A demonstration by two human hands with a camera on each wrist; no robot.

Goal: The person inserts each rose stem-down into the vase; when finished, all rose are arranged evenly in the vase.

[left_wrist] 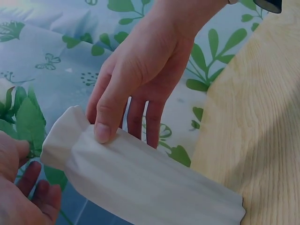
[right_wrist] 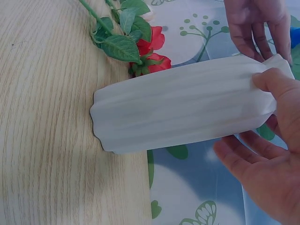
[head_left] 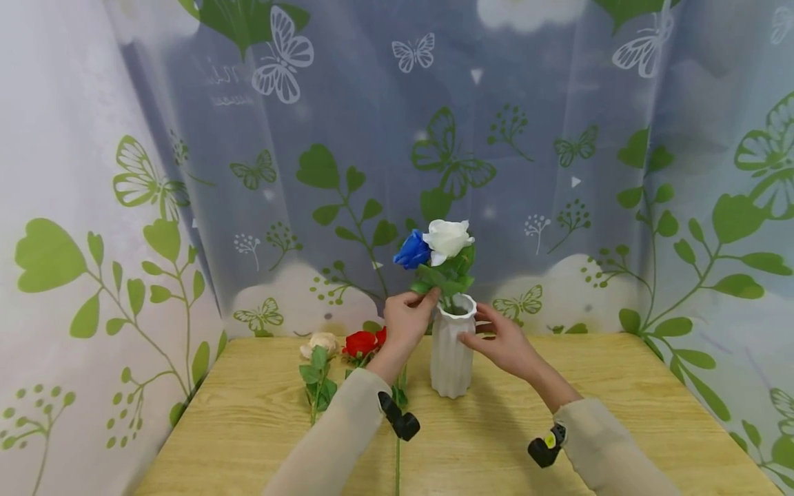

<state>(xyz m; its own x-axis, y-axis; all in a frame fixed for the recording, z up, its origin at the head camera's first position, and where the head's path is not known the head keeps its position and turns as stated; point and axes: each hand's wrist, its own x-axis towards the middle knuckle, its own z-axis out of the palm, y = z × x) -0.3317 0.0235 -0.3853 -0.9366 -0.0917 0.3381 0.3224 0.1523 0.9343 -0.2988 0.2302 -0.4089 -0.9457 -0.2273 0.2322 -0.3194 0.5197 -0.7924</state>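
A white ribbed vase (head_left: 451, 362) stands upright on the wooden table. My right hand (head_left: 507, 346) holds it just below the scalloped rim, thumb on the near side and fingers round the far side. Above the mouth rise a white artificial rose (head_left: 448, 241) and a blue artificial rose (head_left: 412, 251), stems running down into the vase. At the rim's left, my left hand (head_left: 406, 327) pinches a rose among the green leaves (left_wrist: 31, 123), thumb against fingers; which of the two stems it grips is hidden. The stems' lower ends are out of sight inside the vase.
Left of the vase, red roses (head_left: 361, 344) and a cream rose (head_left: 320, 344) lie on the table (head_left: 527, 420), stems toward me. My left forearm partly covers them. A printed curtain (head_left: 372, 103) closes off the back and both sides.
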